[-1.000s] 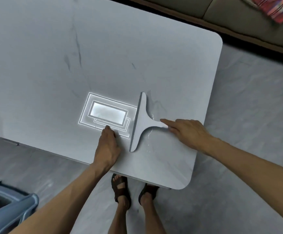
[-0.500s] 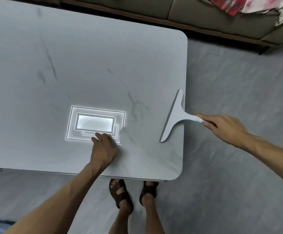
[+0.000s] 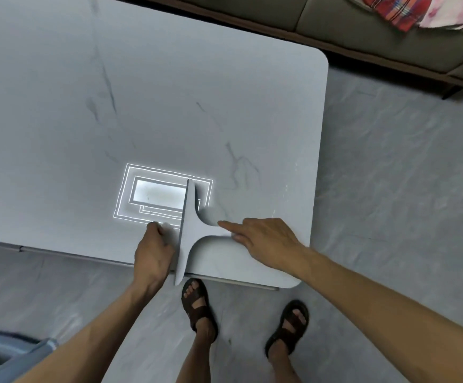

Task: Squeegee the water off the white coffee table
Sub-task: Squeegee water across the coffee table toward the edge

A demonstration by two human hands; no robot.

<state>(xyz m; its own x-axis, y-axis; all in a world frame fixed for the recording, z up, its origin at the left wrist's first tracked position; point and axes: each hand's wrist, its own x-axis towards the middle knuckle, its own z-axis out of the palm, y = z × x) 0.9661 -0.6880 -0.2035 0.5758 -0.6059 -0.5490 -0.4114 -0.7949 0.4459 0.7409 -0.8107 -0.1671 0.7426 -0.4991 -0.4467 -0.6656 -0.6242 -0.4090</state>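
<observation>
The white coffee table (image 3: 169, 106) with faint grey veins fills the upper left. A white T-shaped squeegee (image 3: 190, 230) lies blade-down near the table's front edge, its blade running front to back and its near tip hanging past the edge. My right hand (image 3: 263, 241) grips the handle from the right, index finger stretched along it. My left hand (image 3: 153, 252) rests with curled fingers on the table just left of the blade. A few water droplets (image 3: 285, 194) glint near the table's right edge.
A bright ceiling-light reflection (image 3: 158, 194) shows on the tabletop behind the blade. A sofa (image 3: 363, 31) with colourful cloths (image 3: 407, 9) runs along the back right. My sandalled feet (image 3: 200, 308) stand on the grey floor; a blue-grey bin (image 3: 1, 357) sits bottom left.
The squeegee, which had been swept out to the table's right edge, has come back left and now sits beside my left hand at the front edge. My left hand stays on the table.
</observation>
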